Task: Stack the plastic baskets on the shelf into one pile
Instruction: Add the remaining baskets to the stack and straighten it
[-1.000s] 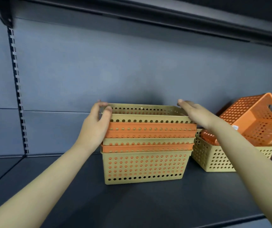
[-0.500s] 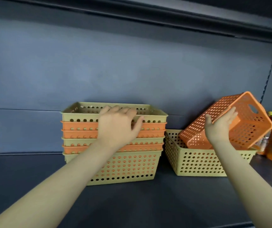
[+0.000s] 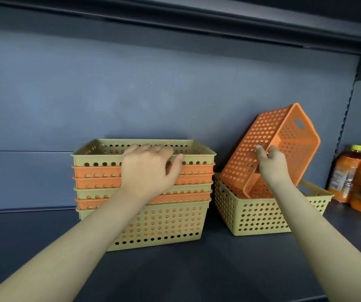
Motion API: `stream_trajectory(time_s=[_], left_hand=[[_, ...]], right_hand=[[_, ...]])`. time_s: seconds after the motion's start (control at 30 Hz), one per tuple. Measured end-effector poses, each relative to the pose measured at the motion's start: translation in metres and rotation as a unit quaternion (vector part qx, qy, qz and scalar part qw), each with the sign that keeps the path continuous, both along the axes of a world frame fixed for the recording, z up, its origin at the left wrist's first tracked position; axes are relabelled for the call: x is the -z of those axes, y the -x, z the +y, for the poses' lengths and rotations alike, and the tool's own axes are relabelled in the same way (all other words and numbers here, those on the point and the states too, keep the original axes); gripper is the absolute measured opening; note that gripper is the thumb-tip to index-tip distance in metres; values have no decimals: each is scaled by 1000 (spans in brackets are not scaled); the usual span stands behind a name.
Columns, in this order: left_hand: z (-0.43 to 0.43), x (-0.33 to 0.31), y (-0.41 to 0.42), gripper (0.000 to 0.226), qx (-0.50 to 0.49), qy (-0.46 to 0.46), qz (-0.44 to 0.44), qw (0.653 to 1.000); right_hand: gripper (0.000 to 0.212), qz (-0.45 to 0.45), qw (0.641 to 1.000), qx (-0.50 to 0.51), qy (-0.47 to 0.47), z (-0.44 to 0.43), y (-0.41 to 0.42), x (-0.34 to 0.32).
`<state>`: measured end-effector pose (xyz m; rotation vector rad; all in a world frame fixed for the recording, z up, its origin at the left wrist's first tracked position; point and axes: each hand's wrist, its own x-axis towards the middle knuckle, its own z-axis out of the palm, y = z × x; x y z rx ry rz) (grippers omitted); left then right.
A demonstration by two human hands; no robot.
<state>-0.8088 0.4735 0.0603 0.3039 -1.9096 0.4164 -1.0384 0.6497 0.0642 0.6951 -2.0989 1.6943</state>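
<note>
A pile of several nested yellow and orange perforated baskets [image 3: 164, 225] stands on the dark shelf [image 3: 197, 273], left of centre. My left hand [image 3: 149, 168] rests on the front rim of its top yellow basket, fingers curled over the edge. To the right, a single yellow basket [image 3: 262, 214] holds an orange basket [image 3: 284, 144] tilted on its side, its opening facing right and down. My right hand [image 3: 271, 164] grips the orange basket's near rim, fingers inside and thumb outside.
Bottles of orange drink with yellow caps [image 3: 358, 177] stand at the far right, close to the single yellow basket. The blue back wall [image 3: 153, 94] is right behind the baskets. An upper shelf [image 3: 218, 16] hangs overhead.
The view has shifted right. My left hand moved from the pile's left corner to its front rim. My right hand left the pile, reached the tilted orange basket and closed on its rim.
</note>
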Motion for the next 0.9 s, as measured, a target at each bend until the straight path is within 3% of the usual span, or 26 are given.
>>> stream_trajectory(time_s=[0.2,0.33,0.43,0.53,0.73,0.9], left_hand=[[-2,-1,-2,42,2,-12,-20,1000],[-3,-9,-16,44,24,-43,-79,996],[-7,-18,-31,50,128,-123,-107,978],[-15,-34,-48,62,217,-176,-78,957],[-57,-74,-88,69,142,-120,-15,982],[-93,-85,-110,44,157,-139,-8,978]], right_hand=[[25,70,997,-13,-4,15,-18,-21],[26,155,982,-33,-101,23,-35,-42],[23,241,953,-35,-182,22,-52,-61],[21,329,908,-39,-256,11,-71,-80],[32,435,834,-22,-339,-28,-122,-118],[26,478,806,-63,-344,-60,-149,-136]])
